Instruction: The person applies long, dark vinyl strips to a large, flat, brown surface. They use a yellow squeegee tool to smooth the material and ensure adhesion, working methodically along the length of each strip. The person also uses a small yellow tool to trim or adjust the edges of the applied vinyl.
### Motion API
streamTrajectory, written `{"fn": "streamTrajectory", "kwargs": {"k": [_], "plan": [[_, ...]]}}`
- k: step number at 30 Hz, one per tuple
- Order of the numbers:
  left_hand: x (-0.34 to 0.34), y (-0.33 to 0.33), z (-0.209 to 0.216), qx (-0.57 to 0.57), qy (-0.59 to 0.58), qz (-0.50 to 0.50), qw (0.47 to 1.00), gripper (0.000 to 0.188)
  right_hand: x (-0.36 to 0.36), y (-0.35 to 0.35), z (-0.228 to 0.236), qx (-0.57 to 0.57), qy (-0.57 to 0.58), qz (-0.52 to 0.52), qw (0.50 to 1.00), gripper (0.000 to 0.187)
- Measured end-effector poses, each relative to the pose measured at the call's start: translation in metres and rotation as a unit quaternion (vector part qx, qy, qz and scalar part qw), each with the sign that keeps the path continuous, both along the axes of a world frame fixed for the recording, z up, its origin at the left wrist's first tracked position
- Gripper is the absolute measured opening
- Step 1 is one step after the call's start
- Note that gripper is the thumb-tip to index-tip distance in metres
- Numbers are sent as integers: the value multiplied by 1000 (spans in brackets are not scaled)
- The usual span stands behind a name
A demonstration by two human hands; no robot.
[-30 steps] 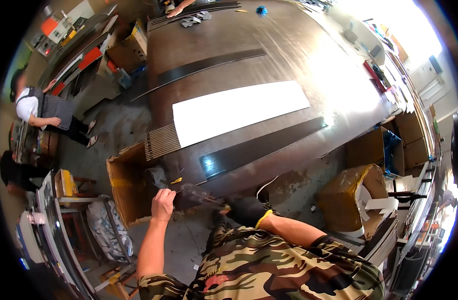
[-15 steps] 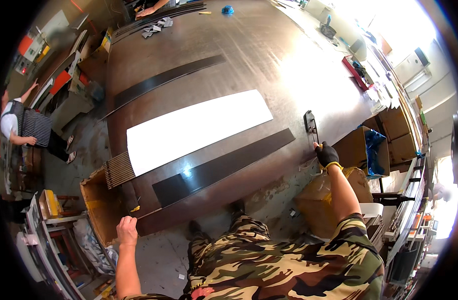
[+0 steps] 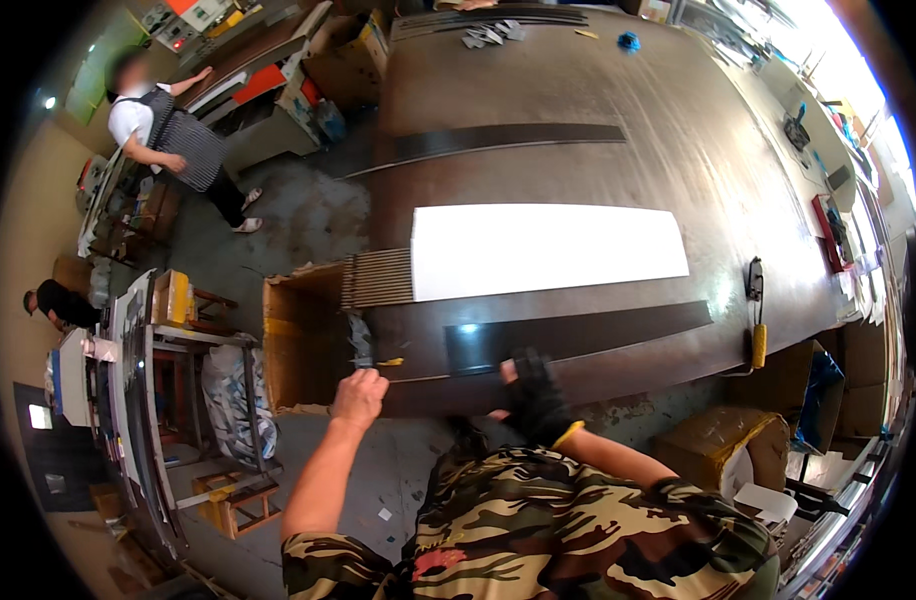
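Observation:
At the table's near edge on the left, my bare left hand (image 3: 359,397) is closed like a fist beside the open end of a cardboard box; what its fingers hold is hidden. My right hand (image 3: 535,405), in a black fingerless glove with a yellow cuff, is slightly blurred, thumb and fingers apart, with nothing visible between them. It hovers by the near side of a dark glossy tapered panel (image 3: 578,335). Behind that lies a white tapered sheet (image 3: 548,255), next to a stack of brown strips (image 3: 378,279). A yellow-handled tool (image 3: 758,345) rests at the table's right edge.
The cardboard box (image 3: 303,345) adjoins the table's left side. Another dark strip (image 3: 508,145) lies farther back, with grey pieces (image 3: 493,35) beyond. A person in a striped apron (image 3: 188,150) stands at the left. Cardboard cartons (image 3: 728,440) stand at the lower right.
My right hand has let go of the yellow-handled tool and moved left to the dark panel. The view has swung left. My left hand stays closed at the table's edge.

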State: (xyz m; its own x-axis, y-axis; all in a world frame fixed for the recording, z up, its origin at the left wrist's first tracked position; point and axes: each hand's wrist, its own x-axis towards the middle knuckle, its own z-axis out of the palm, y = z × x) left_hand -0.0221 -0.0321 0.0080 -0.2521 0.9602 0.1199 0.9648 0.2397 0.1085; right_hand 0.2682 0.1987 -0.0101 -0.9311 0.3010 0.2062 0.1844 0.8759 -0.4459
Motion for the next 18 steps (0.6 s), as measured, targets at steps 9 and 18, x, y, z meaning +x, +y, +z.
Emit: {"fn": "streamTrajectory", "kwargs": {"k": [9, 18], "plan": [[0, 6, 7, 78, -33, 14, 996, 10, -124, -72, 4, -154, 153, 129, 968, 68], [34, 88, -47, -49, -230, -49, 971, 25, 131, 159, -157, -567, 217, -546, 577, 41]]}}
